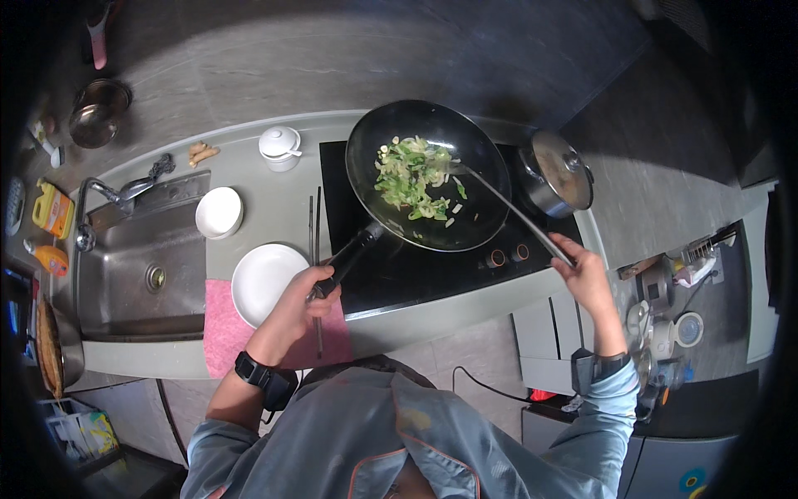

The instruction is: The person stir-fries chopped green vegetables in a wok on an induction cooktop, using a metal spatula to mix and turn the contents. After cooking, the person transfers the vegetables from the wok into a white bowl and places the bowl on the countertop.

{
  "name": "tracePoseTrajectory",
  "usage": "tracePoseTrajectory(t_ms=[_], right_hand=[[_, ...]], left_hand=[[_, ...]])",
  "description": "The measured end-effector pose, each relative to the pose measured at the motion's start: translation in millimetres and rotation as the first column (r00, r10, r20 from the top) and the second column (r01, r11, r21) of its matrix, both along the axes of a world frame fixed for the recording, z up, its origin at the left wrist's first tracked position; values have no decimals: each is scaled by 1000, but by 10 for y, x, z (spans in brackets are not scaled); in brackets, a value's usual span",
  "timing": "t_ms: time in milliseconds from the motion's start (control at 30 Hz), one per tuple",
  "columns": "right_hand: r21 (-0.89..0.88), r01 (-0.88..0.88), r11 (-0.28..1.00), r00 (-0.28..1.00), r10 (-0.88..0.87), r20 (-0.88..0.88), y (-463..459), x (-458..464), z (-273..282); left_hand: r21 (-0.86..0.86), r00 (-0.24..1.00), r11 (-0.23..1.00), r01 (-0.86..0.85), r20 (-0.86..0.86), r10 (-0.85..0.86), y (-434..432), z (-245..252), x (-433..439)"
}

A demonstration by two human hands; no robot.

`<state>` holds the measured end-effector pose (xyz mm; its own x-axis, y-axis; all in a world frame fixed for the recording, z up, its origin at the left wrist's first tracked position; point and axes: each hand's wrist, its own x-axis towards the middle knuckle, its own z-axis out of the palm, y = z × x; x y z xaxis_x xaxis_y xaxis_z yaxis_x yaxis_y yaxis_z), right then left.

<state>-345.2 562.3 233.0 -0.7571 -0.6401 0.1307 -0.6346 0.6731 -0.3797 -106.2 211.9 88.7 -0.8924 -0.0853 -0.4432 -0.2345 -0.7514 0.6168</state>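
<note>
My left hand [299, 298] is closed around the black handle of a dark wok [430, 234], which stands on the black glass cooktop [405, 284]. In my right hand [583, 274] is the long metal handle of a spatula [514, 209]. Its blade reaches in among the chopped green and pale vegetables [408, 171] in the wok and is partly hidden by them. A few loose pieces lie apart on the wok's lower right side. Below my left forearm, a white plate [265, 274] rests partly on a pink cloth [221, 330], beside a pair of dark chopsticks [319, 224].
A lidded pot [558, 174] stands right of the wok. To the left are a white lidded jar [279, 148], a white bowl [219, 213], ginger [202, 153] and a steel sink [124, 299] with a faucet [103, 190]. Bottles [53, 209] stand beyond the sink.
</note>
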Motion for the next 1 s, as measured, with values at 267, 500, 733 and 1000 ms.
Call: tracePoseTrajectory(t_ms=[267,500,733,1000], right_hand=[[122,412,903,656,-387,648,-233,-804,471],[50,156,986,650,-140,746,-1001,-917,411],[155,-186,970,977,199,-74,-706,-190,440],[237,63,969,982,-18,-189,-226,35,390]], left_hand=[[31,1000,1000,2,-15,-2,1,8,18],[-1,1000,1000,8,-15,-9,-1,38,9],[28,1000,999,19,-21,-19,-11,22,6],[66,999,998,14,-33,-12,-11,26,16]])
